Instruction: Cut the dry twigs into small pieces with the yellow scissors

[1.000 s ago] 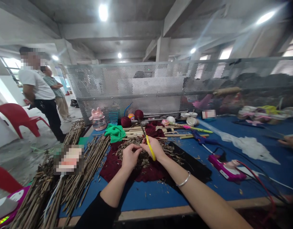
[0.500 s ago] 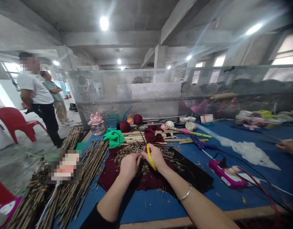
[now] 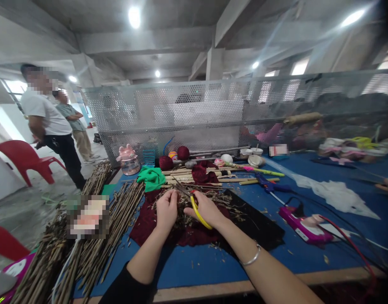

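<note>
1. I've got the R hand (image 3: 209, 209) gripping yel.-handled scissors (image 3: 198, 214), over the mid. of the worktop (image 3: 187, 274); blades point up-L, tips near the L fingertips.
2. My L hand (image 3: 167, 209) is curled, fingertips close tog.; can't tell from my feed if it grips anything.
3. Under/betw. both hands: pile of dried plant bits (image 3: 181, 216) on maroon cloth (image 3: 142, 226), set back from the worktop's near edge.
4. Black cloth (image 3: 260, 230) lies just R of it.
5. Dry stalks (image 3: 118, 223) lie lengthwise along the L edge.
6. Green cloth (image 3: 152, 178) + pink-lidded jar (image 3: 130, 164) sit twd. far L corner; dk. red yarn ball (image 3: 183, 152) near far edge.
7. Twd. R edge I see a blue glue gun (image 3: 270, 182), magenta power strip (image 3: 303, 226) & white plastic sheet (image 3: 342, 198).
</note>
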Demonstrator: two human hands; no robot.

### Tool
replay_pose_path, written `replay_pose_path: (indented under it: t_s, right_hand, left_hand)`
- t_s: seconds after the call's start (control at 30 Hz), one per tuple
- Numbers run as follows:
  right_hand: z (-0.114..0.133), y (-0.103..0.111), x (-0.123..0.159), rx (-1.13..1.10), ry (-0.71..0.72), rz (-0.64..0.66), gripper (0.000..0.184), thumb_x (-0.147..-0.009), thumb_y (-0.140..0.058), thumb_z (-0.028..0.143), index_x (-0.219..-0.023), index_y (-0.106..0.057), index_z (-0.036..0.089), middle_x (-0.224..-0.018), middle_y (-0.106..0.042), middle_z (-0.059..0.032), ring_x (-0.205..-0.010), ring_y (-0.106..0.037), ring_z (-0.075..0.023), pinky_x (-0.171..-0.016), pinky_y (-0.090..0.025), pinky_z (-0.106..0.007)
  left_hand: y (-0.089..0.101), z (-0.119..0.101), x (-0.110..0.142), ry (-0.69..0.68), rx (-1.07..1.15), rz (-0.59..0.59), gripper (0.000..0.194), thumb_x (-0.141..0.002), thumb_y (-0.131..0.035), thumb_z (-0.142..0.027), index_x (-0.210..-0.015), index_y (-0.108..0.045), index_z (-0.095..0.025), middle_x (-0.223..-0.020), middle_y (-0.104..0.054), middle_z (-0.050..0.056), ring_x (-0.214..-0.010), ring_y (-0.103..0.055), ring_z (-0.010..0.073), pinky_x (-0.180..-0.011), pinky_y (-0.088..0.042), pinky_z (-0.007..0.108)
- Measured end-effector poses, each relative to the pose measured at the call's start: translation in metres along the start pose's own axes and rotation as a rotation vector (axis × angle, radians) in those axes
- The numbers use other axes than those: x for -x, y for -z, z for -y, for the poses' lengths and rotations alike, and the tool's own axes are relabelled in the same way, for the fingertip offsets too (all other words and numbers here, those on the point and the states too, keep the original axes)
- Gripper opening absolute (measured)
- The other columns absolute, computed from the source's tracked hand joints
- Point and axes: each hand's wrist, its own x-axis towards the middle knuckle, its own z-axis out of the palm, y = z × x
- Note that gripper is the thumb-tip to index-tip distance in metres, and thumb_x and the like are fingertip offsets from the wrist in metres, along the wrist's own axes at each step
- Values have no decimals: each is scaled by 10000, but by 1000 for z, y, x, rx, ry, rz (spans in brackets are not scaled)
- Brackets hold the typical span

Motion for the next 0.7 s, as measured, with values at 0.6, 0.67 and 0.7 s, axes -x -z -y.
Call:
replay_pose_path:
  t_s: [0.6,0.67,0.7]
  right_hand:
    - [9,-4,2,109,44,-39,518,-630,-604,572,-908,-414,178,-766,-555,-43,-703,-550,-202,-608,-351,-267]
    - [9,-4,3,127,13,-27,525,-620,-610,577,-904,-414,183,-735,-560,-30,-683,-559,-202,-590,-334,-256]
    - [9,-4,3,131,1,-23,528,-615,-616,576,-905,-415,183,-723,-561,-25,-672,-562,-199,-582,-328,-251]
  left_hand:
    - [-1,-5,5,-264,-159,71,215,-824,-374,-192,-780,-580,-149,-764,-596,53,-736,-536,147,-694,-403,248]
    - [-1,-4,4,-273,-164,78,217,-833,-365,-194,-795,-573,-150,-784,-594,59,-751,-536,148,-703,-402,251]
    - [-2,-4,5,-270,-161,81,221,-838,-357,-196,-799,-570,-152,-787,-592,58,-750,-535,147,-701,-401,250]
